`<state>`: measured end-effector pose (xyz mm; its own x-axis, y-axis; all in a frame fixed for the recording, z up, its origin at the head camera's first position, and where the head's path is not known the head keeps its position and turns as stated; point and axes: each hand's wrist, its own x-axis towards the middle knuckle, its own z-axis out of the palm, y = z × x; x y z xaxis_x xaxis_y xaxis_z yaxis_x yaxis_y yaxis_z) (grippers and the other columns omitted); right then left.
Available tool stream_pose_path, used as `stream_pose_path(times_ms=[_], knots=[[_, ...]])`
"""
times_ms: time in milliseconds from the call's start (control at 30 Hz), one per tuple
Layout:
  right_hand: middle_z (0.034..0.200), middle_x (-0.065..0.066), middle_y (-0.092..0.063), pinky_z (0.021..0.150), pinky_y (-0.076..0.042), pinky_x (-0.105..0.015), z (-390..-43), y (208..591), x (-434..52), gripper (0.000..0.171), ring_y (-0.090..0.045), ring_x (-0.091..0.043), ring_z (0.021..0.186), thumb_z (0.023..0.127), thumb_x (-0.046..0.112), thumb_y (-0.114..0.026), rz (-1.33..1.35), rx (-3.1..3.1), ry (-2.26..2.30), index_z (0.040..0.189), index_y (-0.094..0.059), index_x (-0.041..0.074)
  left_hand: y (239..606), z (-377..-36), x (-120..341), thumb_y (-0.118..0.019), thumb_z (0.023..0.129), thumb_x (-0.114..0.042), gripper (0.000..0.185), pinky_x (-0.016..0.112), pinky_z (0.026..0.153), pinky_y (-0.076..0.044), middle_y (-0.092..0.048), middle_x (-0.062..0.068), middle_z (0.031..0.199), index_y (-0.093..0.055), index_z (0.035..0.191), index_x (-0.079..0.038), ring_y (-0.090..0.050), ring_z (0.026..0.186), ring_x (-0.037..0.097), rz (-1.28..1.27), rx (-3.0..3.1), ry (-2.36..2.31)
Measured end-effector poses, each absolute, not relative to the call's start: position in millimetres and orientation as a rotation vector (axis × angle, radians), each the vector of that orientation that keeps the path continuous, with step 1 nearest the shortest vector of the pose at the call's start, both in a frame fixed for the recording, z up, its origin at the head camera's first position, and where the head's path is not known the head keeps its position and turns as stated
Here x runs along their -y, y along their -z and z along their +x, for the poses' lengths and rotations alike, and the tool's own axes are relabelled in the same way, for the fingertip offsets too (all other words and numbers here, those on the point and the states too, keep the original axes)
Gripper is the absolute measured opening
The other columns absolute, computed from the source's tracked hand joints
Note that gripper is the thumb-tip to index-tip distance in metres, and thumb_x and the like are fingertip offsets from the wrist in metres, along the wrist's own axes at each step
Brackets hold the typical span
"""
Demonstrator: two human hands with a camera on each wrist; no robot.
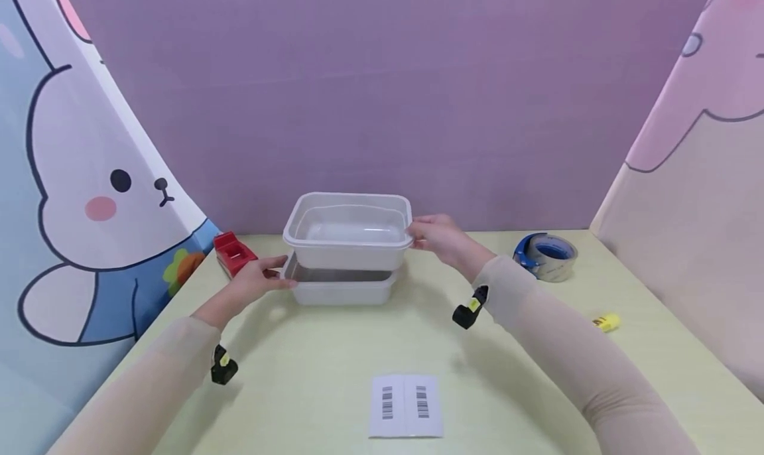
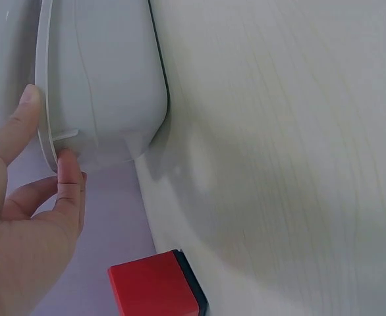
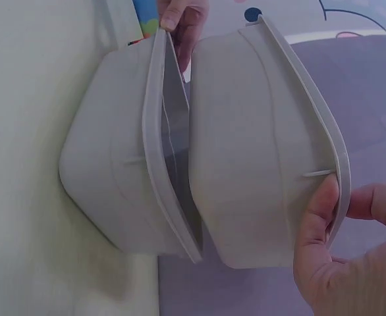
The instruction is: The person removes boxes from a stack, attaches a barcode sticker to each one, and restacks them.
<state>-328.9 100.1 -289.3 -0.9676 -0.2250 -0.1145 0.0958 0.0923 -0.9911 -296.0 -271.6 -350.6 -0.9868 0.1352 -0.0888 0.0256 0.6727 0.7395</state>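
Two clear plastic tubs sit at the back middle of the pale green table (image 1: 334, 369). The lower tub (image 1: 340, 288) rests on the table. My left hand (image 1: 279, 273) pinches its left rim, thumb and forefinger on either side of the rim (image 2: 48, 141). The upper tub (image 1: 349, 226) is lifted partly out of the lower one and tilted. My right hand (image 1: 419, 233) grips its right rim between thumb and fingers (image 3: 334, 217). The right wrist view shows a gap between the upper tub (image 3: 259, 145) and the lower tub (image 3: 110, 158).
A red block (image 1: 233, 251) lies just left of my left hand, also close in the left wrist view (image 2: 153, 284). A blue tape dispenser (image 1: 546, 256) and a small yellow item (image 1: 605, 321) lie to the right. A barcode sheet (image 1: 406, 405) lies near the front. Panels wall in three sides.
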Motion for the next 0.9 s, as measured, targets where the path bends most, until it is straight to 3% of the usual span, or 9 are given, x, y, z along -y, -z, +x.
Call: stream_pose_path(times_ms=[133,533,700,900], knots=[[0.140,-0.026,-0.049,0.104,-0.047,-0.034,-329.5,286.4,-108.6,0.046,-0.055,-0.028,0.118,0.093,-0.002,-0.052,-0.115,-2.124,1.979,0.137,-0.044,-0.011,350.7,-296.3,277.1,-0.075,0.083,-0.039,0.086,0.047,0.099,-0.050,-0.047,0.022,0.142,-0.032,0.151,-0.008,-0.052,0.117,0.036,0.116,-2.752,-1.197],[0.137,-0.025,-0.047,0.105,-0.046,-0.035,-330.0,281.3,-153.1,0.045,-0.056,-0.011,0.093,0.096,0.001,-0.047,-0.135,-2.204,1.920,0.139,-0.041,-0.011,348.7,-295.7,280.6,-0.074,0.083,-0.039,0.085,0.050,0.100,-0.049,-0.049,0.023,0.138,-0.032,0.151,-0.009,-0.052,0.115,0.035,0.104,-2.757,-1.178],[0.125,-0.018,-0.053,0.097,-0.049,-0.027,-327.9,282.2,-170.9,0.046,-0.056,-0.011,0.093,0.096,0.002,-0.048,-0.142,-2.228,1.879,0.139,-0.040,-0.013,348.2,-293.2,281.8,-0.074,0.084,-0.038,0.084,0.051,0.100,-0.049,-0.050,0.023,0.137,-0.032,0.151,-0.009,-0.052,0.115,0.034,0.108,-2.757,-1.183],[0.125,-0.015,-0.052,0.086,-0.052,-0.017,-322.8,283.4,-192.4,0.049,-0.056,-0.012,0.097,0.096,0.002,-0.049,-0.144,-2.228,1.884,0.141,-0.038,-0.012,348.5,-293.3,283.5,-0.074,0.084,-0.040,0.085,0.051,0.101,-0.048,-0.052,0.023,0.134,-0.032,0.151,-0.009,-0.053,0.114,0.033,0.111,-2.760,-1.182]])
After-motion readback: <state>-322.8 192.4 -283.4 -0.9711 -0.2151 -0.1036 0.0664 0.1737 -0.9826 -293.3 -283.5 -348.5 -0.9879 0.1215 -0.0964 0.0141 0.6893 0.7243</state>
